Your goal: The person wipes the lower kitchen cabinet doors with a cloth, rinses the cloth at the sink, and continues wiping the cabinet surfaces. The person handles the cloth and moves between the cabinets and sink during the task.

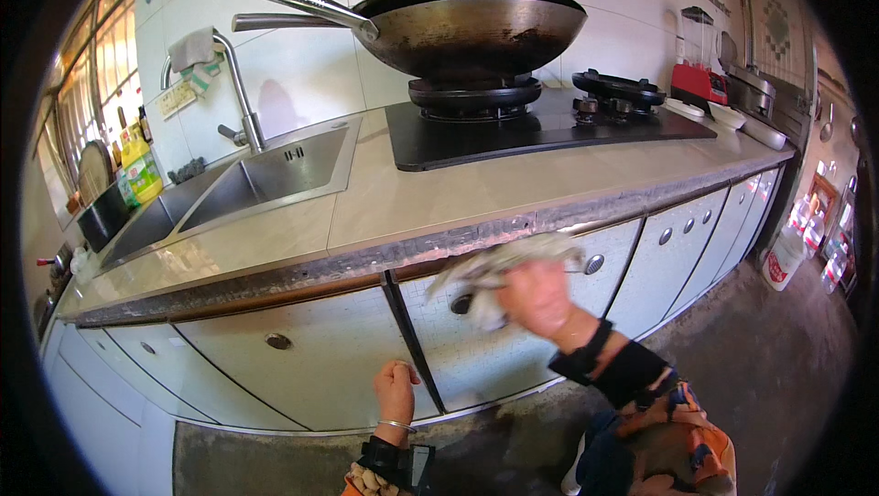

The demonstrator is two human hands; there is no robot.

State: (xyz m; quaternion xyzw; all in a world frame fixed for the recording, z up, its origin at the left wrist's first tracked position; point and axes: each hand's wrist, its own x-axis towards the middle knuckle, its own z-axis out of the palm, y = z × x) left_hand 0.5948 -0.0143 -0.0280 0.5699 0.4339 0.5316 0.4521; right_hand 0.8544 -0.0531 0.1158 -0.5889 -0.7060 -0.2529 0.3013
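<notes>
My right hand (539,298) grips a crumpled, pale, stained cloth (511,257), both blurred. The cloth is at the upper part of a pale cabinet door (494,365), just below the rough front edge of the countertop (412,252). It lies between two round door knobs, one dark (461,304) and one silvery (594,263). Lower down, my left hand (395,389) is loosely curled in front of the cabinet, near the dark gap between two doors. Nothing shows in it; whether it touches the door I cannot tell.
Above the counter, a stacked wok (474,29) sits on the black gas hob (467,136), its handles pointing left. To the left are a steel sink (275,173), a tap (247,98) draped with cloths, and a yellow bottle (141,163). A red-based blender (699,81) stands far right.
</notes>
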